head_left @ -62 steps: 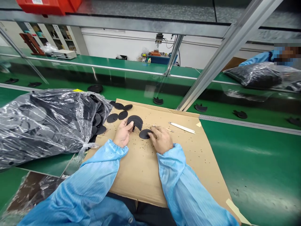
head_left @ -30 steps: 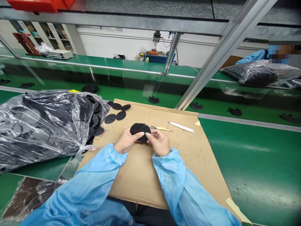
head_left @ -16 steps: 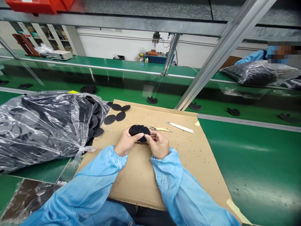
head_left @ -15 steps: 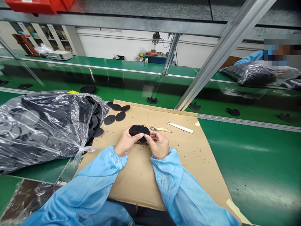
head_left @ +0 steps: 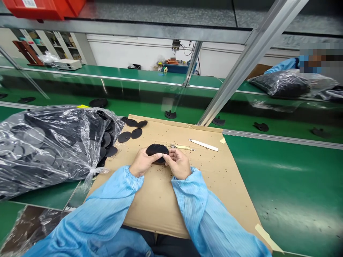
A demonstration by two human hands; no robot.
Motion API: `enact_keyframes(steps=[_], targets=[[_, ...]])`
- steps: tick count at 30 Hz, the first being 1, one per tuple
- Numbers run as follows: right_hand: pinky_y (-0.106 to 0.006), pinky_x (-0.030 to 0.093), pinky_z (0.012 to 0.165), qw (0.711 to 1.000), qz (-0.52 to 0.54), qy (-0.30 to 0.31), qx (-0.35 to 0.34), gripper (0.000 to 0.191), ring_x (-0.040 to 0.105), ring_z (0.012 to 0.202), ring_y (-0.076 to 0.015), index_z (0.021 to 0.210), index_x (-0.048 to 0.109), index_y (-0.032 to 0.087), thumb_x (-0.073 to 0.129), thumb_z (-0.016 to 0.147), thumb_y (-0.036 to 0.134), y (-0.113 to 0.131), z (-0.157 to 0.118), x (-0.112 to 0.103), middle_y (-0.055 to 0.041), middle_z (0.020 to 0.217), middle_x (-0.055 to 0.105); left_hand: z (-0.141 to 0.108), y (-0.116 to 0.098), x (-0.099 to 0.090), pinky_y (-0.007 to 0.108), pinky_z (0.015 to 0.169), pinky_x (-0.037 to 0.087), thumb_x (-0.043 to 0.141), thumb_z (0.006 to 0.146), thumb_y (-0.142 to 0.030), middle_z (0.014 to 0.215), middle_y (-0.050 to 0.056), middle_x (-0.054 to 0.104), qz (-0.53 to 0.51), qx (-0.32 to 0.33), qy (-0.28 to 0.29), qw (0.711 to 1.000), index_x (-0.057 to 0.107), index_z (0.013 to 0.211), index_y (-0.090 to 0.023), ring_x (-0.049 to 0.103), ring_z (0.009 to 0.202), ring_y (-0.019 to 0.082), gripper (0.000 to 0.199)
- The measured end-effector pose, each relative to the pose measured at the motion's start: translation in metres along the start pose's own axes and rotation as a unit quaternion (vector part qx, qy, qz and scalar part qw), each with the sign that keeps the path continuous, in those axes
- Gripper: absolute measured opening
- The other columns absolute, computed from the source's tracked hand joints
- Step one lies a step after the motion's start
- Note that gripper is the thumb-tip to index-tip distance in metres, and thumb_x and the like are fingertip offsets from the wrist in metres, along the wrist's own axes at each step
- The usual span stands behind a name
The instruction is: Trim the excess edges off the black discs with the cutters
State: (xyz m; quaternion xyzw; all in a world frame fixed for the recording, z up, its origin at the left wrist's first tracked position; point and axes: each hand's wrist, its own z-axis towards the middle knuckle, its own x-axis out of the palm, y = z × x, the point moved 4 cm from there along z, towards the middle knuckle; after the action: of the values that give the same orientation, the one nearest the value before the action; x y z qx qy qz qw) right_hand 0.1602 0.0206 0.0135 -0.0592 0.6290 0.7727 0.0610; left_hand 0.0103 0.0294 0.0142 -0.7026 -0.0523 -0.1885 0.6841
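Fingers of both the left hand (head_left: 140,164) and right hand (head_left: 179,164) pinch a small stack of flat black round discs (head_left: 157,151) above the brown cardboard sheet (head_left: 160,200). Plenty seems left: loose discs (head_left: 130,134) lie nearby, and the clear plastic bag (head_left: 48,142) bulges full.

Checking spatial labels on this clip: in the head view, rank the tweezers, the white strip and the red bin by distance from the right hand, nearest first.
1. Tweezers: on the cardboard, just beyond the right hand.
2. White strip: on the cardboard, farther right.
3. Red bin: overhead at far left.
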Motion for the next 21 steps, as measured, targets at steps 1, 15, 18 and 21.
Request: enact_keyframes(steps=[1,15,18,21], targets=[[-0.025,0.045,0.047,0.999,-0.038,0.009,-0.016,0.033,0.053,0.050,-0.0118,0.087,0.059,0.017,0.063,0.080,0.049,0.003,0.000,0.000,-0.0001,0.063,0.058,0.000,-0.001,0.000,0.037,0.090,0.049,0.080,0.065,-0.028,0.099,0.010,0.071,-0.011,-0.003,0.000,1.000,0.071,0.096,-0.011,0.064,0.093,0.022,0.036],[-0.026,0.036,0.052,0.969,-0.184,0.134,-0.097,0.055,0.047,0.056,-0.0136,0.068,0.056,0.016,0.035,0.091,0.061,0.019,-0.005,0.000,-0.0026,0.059,0.052,0.000,-0.001,0.003,0.030,0.077,0.049,0.082,0.062,-0.023,0.080,0.005,0.068,-0.054,-0.045,0.086,0.994,0.070,0.079,-0.010,0.061,0.076,0.015,0.025],[-0.025,0.032,0.049,0.963,-0.217,0.127,-0.098,0.058,0.042,0.051,-0.0116,0.059,0.051,0.016,0.033,0.092,0.061,0.022,-0.005,-0.001,-0.0013,0.054,0.047,-0.002,-0.001,0.005,0.031,0.076,0.050,0.083,0.060,-0.023,0.080,0.006,0.069,-0.053,-0.064,0.097,0.992,0.070,0.080,-0.010,0.062,0.075,0.016,0.027],[-0.026,0.027,0.047,0.956,-0.245,0.109,-0.122,0.060,0.037,0.047,-0.0098,0.052,0.045,0.017,0.033,0.092,0.060,0.025,-0.004,-0.002,0.0003,0.049,0.042,-0.004,-0.001,0.006,0.032,0.074,0.050,0.084,0.059,-0.023,0.075,0.005,0.068,-0.061,-0.069,0.095,0.991,0.070,0.077,-0.010,0.062,0.071,0.017,0.027]])
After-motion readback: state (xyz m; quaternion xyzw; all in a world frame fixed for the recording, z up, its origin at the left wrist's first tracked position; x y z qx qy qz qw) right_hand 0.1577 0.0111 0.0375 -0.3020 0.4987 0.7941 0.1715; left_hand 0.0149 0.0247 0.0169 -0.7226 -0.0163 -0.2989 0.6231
